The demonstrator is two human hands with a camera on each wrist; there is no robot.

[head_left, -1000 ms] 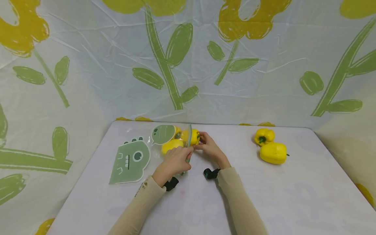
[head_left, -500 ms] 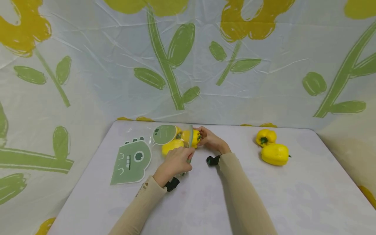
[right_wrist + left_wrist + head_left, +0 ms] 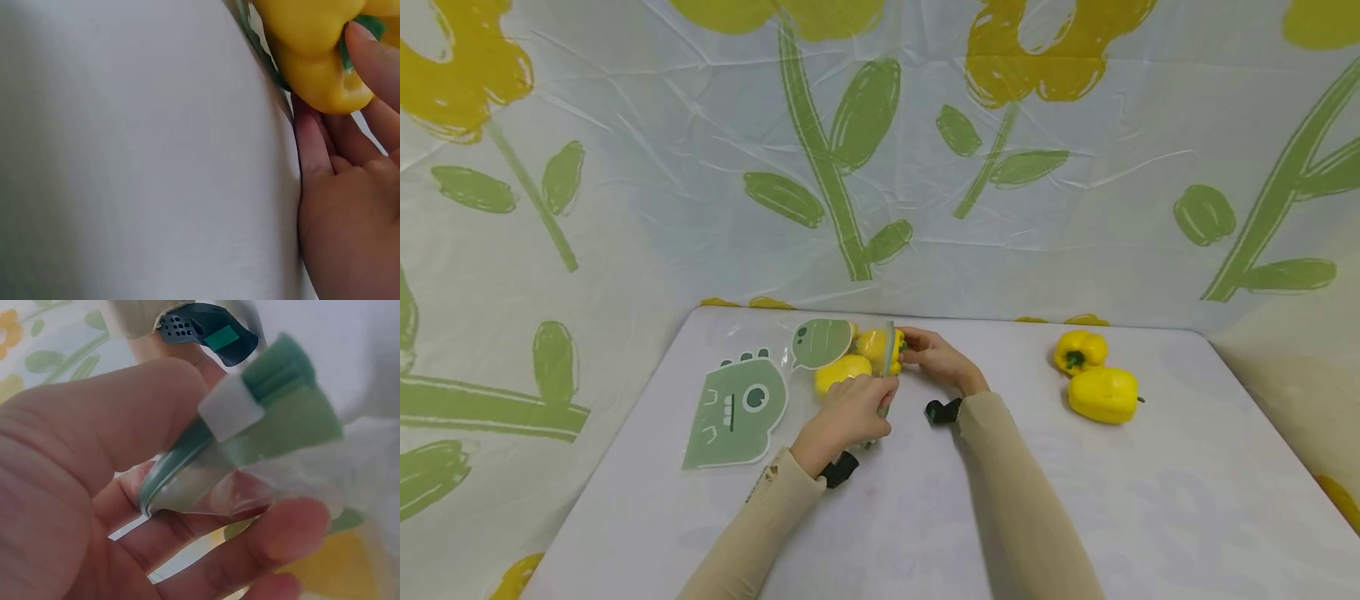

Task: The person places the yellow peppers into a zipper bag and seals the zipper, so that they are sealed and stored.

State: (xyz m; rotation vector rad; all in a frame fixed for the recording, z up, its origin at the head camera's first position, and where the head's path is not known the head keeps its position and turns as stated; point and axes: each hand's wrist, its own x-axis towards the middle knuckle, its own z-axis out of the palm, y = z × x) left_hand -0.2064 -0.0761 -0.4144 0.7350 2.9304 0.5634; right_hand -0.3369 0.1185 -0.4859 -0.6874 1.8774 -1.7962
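A clear zip bag [image 3: 736, 417] with a green monster print lies on the table, its mouth facing right. My left hand [image 3: 848, 410] grips the near side of the mouth; in the left wrist view the thumb and fingers hold the green zip strip [image 3: 178, 459] beside its white slider [image 3: 231, 407]. A yellow bell pepper [image 3: 306, 37] sits mostly inside the mouth, stem end outward. My right hand [image 3: 942, 360] holds that end, with the thumb [image 3: 378, 59] at the green stem and fingers beneath. Another yellow bell pepper [image 3: 844, 372] lies inside the bag, partly covered by the print.
Two more yellow bell peppers, one behind [image 3: 1080, 352] and one in front [image 3: 1103, 395], lie at the right of the table [image 3: 1172, 483]. A flower-printed cloth [image 3: 1037, 250] hangs behind the table. A black wrist camera [image 3: 942, 411] sits under each forearm.
The right hand has shifted slightly up and pushed the bell pepper left, deeper into the bag's mouth. My left hand keeps its grip on the bag edge almost unmoved.
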